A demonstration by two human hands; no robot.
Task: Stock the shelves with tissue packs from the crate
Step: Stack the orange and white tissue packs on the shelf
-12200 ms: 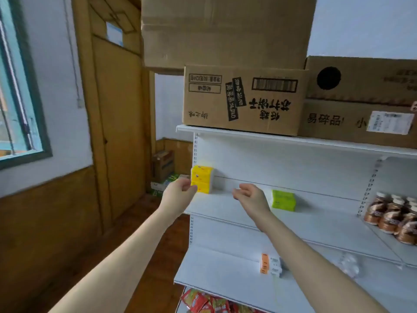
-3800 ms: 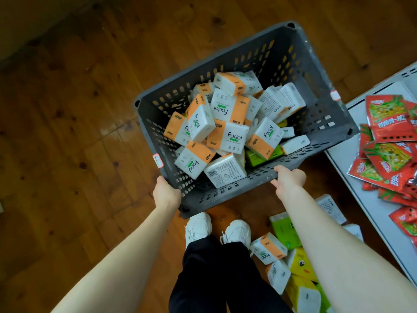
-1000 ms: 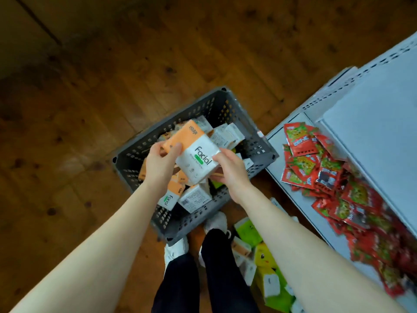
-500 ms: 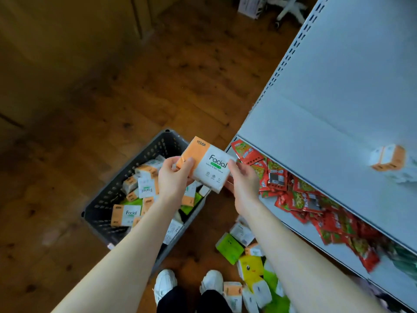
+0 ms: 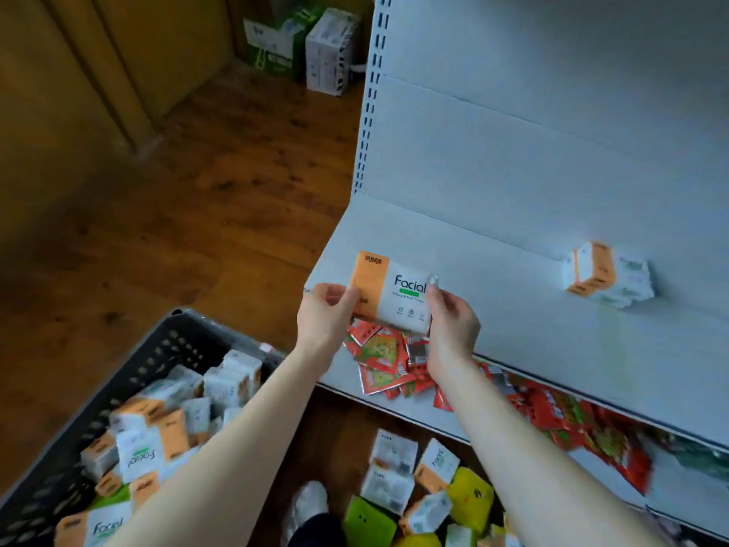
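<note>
An orange and white "Facial" tissue pack point(image 5: 390, 290) is held between both hands at the front left corner of a white shelf point(image 5: 493, 294). My left hand point(image 5: 325, 315) grips its orange end and my right hand point(image 5: 451, 321) grips its white end. Another orange and white pack point(image 5: 607, 275) lies further right on the same shelf. The dark grey crate point(image 5: 157, 349) sits on the floor at the lower left, with several more packs point(image 5: 157, 428) in it.
Red snack packets point(image 5: 394, 361) cover the lower shelf under my hands. Loose tissue packs, green, yellow and orange point(image 5: 426, 495), lie on the wooden floor by my shoes. Cartons point(image 5: 307, 45) stand at the far wall beside the shelf upright.
Both hands have lifted the pack out of the crate and carried it up and to the right, to the shelf's front corner. My view has risen from the crate to the shelf.
</note>
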